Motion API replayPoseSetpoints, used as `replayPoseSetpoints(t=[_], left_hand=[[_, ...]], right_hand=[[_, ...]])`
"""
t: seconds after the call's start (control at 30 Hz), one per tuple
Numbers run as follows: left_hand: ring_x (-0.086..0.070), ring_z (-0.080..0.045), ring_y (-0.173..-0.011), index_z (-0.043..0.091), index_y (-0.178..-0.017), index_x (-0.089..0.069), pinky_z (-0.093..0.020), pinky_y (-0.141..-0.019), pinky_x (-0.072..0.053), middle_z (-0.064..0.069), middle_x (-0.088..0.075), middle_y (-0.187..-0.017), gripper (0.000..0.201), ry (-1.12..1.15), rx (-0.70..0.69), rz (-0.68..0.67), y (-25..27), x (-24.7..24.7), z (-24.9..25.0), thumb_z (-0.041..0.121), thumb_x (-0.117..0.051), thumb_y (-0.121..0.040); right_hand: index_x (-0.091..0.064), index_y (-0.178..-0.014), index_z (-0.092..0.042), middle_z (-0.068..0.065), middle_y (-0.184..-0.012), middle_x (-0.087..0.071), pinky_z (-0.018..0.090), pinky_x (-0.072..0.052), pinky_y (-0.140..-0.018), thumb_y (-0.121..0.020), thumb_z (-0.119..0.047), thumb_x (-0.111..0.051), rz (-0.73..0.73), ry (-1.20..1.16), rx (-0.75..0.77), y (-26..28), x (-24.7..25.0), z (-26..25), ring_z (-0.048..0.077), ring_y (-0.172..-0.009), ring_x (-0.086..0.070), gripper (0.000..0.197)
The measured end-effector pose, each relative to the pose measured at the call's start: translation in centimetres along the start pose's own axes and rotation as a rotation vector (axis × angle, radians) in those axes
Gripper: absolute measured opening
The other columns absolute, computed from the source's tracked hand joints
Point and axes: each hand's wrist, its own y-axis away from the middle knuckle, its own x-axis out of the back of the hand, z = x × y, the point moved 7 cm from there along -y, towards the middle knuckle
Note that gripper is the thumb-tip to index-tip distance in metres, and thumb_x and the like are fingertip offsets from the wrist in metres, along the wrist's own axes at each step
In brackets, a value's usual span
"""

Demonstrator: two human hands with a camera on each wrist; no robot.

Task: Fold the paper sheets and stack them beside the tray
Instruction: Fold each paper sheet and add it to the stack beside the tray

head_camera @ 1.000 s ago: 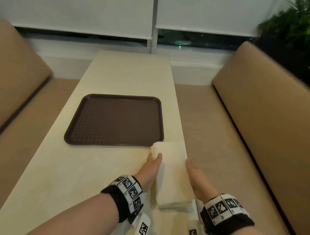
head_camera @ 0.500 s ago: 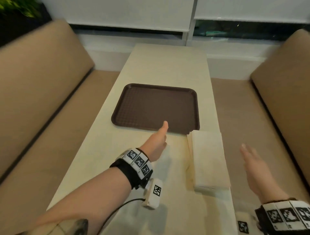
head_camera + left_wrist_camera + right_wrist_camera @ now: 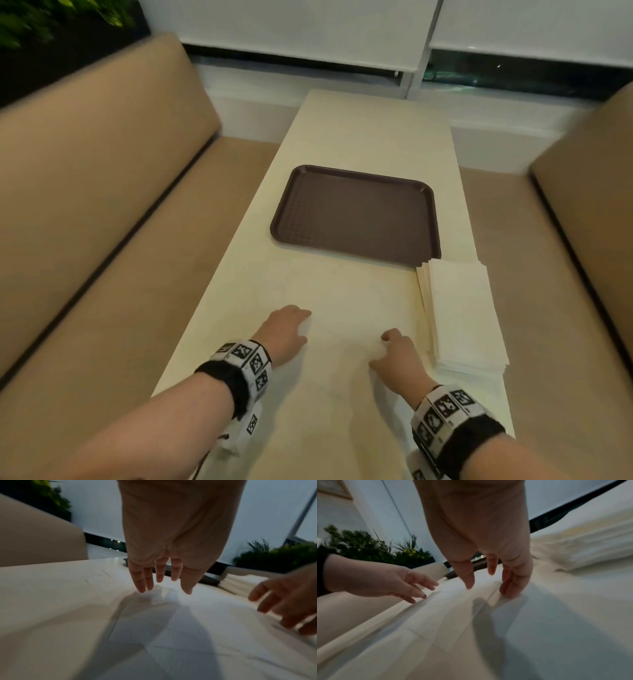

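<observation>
Both hands, apart half a second ago with the right one off the table edge, are now lying close together on an unfolded paper sheet spread over the table. Left hand is resting with relaxed, slightly spread fingers, gripping nothing. Right hand is touching the sheet with loosely bent fingers (no pinch is visible). Folded stack is sitting to the right of the hands, its far end just beside the near right corner of the brown tray.
</observation>
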Motion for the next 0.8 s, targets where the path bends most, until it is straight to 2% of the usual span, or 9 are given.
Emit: replayPoseSetpoints(t=[0.07,0.2,0.3,0.37,0.47,0.53,0.6,0.7,0.8], left_hand=[[-0.030,-0.027,-0.136,0.020,-0.147,-0.030,-0.034,-0.111,-0.026,-0.003,-0.032,-0.150,0.056,-0.016,0.022,0.035,-0.6,-0.3,0.0,0.021,-0.049,-0.095],[-0.040,-0.028,-0.120,0.014,-0.132,-0.044,-0.034,-0.099,-0.038,-0.006,-0.042,-0.134,0.043,-0.090,0.035,0.087,-1.4,-0.5,-0.4,0.016,-0.052,-0.089],[-0.040,-0.028,-0.120,0.013,-0.129,-0.046,-0.036,-0.098,-0.040,-0.005,-0.039,-0.134,0.041,-0.084,0.013,0.096,-1.5,-0.8,-0.6,0.016,-0.054,-0.090],[-0.040,-0.028,-0.120,0.013,-0.129,-0.046,-0.035,-0.097,-0.040,-0.005,-0.037,-0.136,0.040,-0.085,0.002,0.101,-1.6,-0.7,-0.6,0.016,-0.055,-0.090],[-0.038,-0.029,-0.122,0.017,-0.136,-0.040,-0.036,-0.097,-0.041,-0.005,-0.033,-0.141,0.051,-0.090,-0.001,0.080,-1.7,-0.5,-0.6,0.020,-0.058,-0.088],[-0.032,-0.029,-0.129,0.027,-0.146,-0.028,-0.038,-0.101,-0.040,-0.002,-0.023,-0.149,0.074,-0.108,-0.041,0.079,-1.7,0.1,0.0,0.036,-0.067,-0.083],[-0.024,-0.025,-0.134,0.035,-0.148,-0.025,-0.038,-0.108,-0.032,0.004,-0.019,-0.154,0.087,-0.139,-0.159,0.130,-1.6,1.3,1.8,0.052,-0.070,-0.076],[-0.021,-0.016,-0.134,0.041,-0.139,-0.043,-0.035,-0.111,-0.020,0.014,-0.027,-0.152,0.071,-0.062,-0.391,0.199,-0.7,3.3,5.1,0.054,-0.071,-0.075],[-0.029,-0.010,-0.124,0.036,-0.107,-0.070,-0.038,-0.109,-0.020,0.020,-0.047,-0.137,0.035,0.048,-0.510,0.265,0.2,4.6,7.1,0.052,-0.069,-0.076]], right_hand=[[-0.039,-0.132,-0.009,0.012,-0.117,-0.051,0.019,-0.039,-0.052,-0.082,-0.003,-0.062,0.089,-0.270,-0.099,-0.4,-0.2,0.5,0.017,-0.077,-0.054,0.055],[-0.036,-0.133,-0.012,0.016,-0.098,-0.057,0.033,-0.042,-0.054,-0.079,-0.003,-0.068,0.136,-0.747,-0.318,-0.9,-1.3,2.0,0.025,-0.074,-0.054,0.063],[-0.040,-0.129,-0.012,0.017,-0.108,-0.059,0.033,-0.044,-0.065,-0.078,-0.006,-0.070,0.203,-0.807,-0.352,-0.6,-1.2,2.4,0.026,-0.085,-0.054,0.060],[-0.042,-0.125,-0.011,0.017,-0.110,-0.059,0.032,-0.044,-0.065,-0.079,-0.005,-0.069,0.224,-0.841,-0.337,-0.1,-1.1,2.1,0.024,-0.085,-0.054,0.053],[-0.045,-0.117,-0.015,0.010,-0.097,-0.057,0.025,-0.041,-0.056,-0.083,-0.001,-0.064,0.245,-0.797,-0.205,1.1,0.0,0.4,0.017,-0.073,-0.054,0.041],[-0.046,-0.109,-0.019,0.005,-0.085,-0.055,0.025,-0.041,-0.055,-0.084,-0.002,-0.062,0.266,-0.665,-0.025,2.0,1.2,-1.8,0.015,-0.068,-0.054,0.034],[-0.050,-0.101,-0.023,0.002,-0.072,-0.050,0.027,-0.042,-0.058,-0.082,-0.004,-0.062,0.232,-0.593,0.135,3.1,2.3,-4.1,0.015,-0.062,-0.050,0.029],[-0.058,-0.088,-0.031,0.008,-0.075,-0.052,0.036,-0.043,-0.066,-0.076,-0.016,-0.065,0.114,-0.609,0.268,5.0,4.4,-6.2,0.020,-0.068,-0.050,0.021],[-0.060,-0.087,-0.024,0.007,-0.075,-0.058,0.034,-0.044,-0.067,-0.084,-0.006,-0.064,0.052,-0.625,0.355,6.4,7.3,-6.8,0.019,-0.070,-0.052,0.019]])
